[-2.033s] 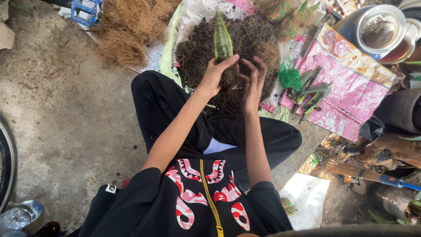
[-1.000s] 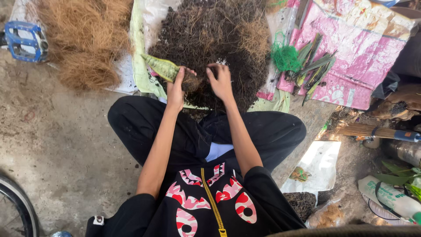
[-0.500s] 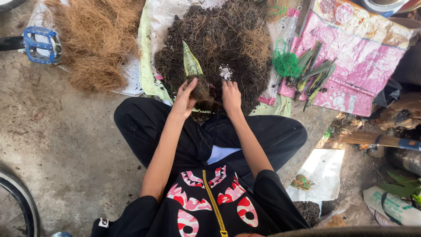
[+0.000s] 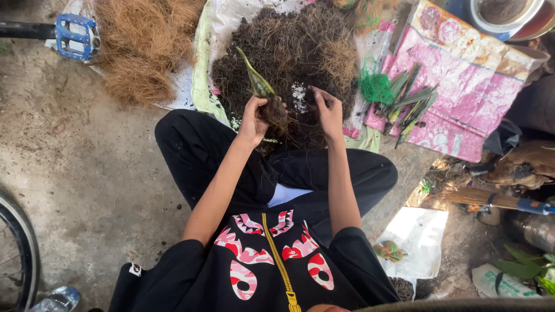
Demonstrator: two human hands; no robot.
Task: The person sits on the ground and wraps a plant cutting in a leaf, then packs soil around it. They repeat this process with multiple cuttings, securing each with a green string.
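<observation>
1. L hand (image 4: 253, 118) clamped round a root clump (image 4: 274, 111) w/ one green leaf (image 4: 254, 78) sticking up-left, held over the near edge of the dark soil pile (image 4: 289, 52).
2. R hand (image 4: 326, 110) just beside it, fingers curled, pinching thin root strands – grip closed on them.
3. Pile sits on a pale sack (image 4: 205, 52); sack's near edge meets the black trousers (image 4: 191, 150).
4. Left edge: coir heap (image 4: 139, 46), blue pedal (image 4: 78, 37) at far-left corner.
5. Right: green net (image 4: 376, 86), leaf cuttings (image 4: 413, 104) on pink sheet (image 4: 462, 86).
6. Open concrete floor (image 4: 75, 173) left of the knees, wheel (image 4: 17, 254) at bottom-left.
</observation>
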